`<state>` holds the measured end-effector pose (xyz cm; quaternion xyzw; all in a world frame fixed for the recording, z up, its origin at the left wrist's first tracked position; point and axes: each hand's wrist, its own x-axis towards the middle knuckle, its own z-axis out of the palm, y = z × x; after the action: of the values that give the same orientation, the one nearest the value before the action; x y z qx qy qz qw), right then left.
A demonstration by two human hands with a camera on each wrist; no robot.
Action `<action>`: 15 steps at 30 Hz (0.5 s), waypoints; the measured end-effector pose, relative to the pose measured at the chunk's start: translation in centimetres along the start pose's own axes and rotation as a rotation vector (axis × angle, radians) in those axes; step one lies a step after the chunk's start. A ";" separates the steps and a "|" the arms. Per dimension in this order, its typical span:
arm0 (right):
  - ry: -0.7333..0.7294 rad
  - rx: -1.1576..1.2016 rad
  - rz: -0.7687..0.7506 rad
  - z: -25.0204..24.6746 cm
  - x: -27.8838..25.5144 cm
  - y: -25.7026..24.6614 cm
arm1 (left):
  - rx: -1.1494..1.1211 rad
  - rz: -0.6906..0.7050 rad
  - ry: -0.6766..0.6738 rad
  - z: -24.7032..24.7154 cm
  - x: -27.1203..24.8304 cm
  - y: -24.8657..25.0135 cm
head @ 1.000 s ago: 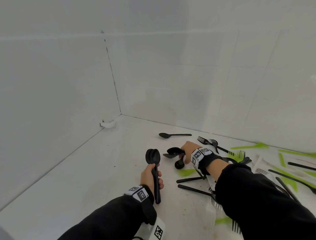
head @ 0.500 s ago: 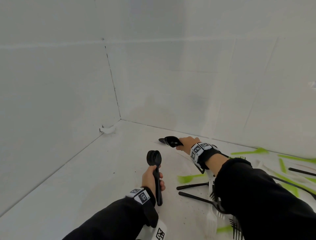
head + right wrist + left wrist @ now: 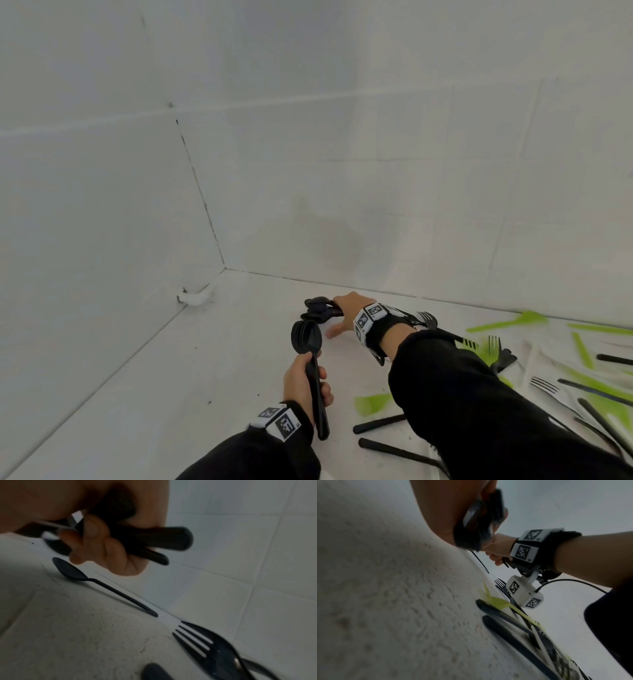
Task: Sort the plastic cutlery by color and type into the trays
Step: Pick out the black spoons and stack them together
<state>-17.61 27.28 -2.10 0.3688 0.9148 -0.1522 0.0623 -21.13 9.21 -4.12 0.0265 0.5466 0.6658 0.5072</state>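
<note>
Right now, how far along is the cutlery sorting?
Early stage. Done: the left hand holds a gathered stack of black spoons. In hand: the right hand grips more black cutlery handles beside a loose black spoon by the wall. Left: black forks, green pieces and white cutlery lie mixed on the floor. No trays are in view.

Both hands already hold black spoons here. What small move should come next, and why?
Probably the right hand closes on the lone black spoon lying on the floor just below its fingers, adding it to the spoons it grips. The left hand already holds a stack of black spoons, so they seem to be gathered first.
</note>
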 end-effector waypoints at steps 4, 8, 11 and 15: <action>0.101 -0.049 0.018 0.7 1.5 0.6 | 0.013 -0.016 0.016 0.1 0.9 -0.1; 0.068 -0.140 0.053 1.4 2.3 0.9 | 0.006 -0.025 0.026 0.1 1.4 -0.3; 0.089 -0.103 0.086 1.2 1.9 0.6 | -0.001 -0.026 0.036 0.1 1.5 -0.4; 0.129 0.145 0.092 -0.2 -0.2 0.1 | -0.021 -0.017 0.039 0.5 1.0 -0.6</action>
<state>-17.44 27.30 -1.85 0.4229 0.8857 -0.1909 -0.0165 -20.97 10.20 -4.91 0.0037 0.5495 0.6675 0.5025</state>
